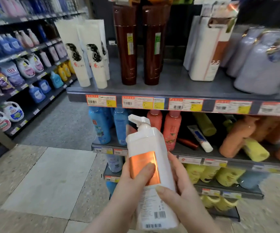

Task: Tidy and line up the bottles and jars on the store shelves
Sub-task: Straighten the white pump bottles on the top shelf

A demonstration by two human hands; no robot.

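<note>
Detergent jugs (16,113): sitting in rows on the side aisle shelves, far left.
White tubes (85,56): standing cap-down at the top shelf's (169,91) left front corner.
Brown bottles (129,47): standing just right of the tubes, near the front edge.
Left grip (136,179): I am curling it round the pump bottle's left side, thumb pressing on the orange label.
Pump bottle (151,143): I am holding it in the air before the second shelf (191,153), tilted, touching no shelf.
Right grip (183,190): I am wrapping it round the bottle's lower right side.
Yellow bottle (255,149): lying on its side towards the second shelf's right end, resting against orange bottles (237,137).
</note>
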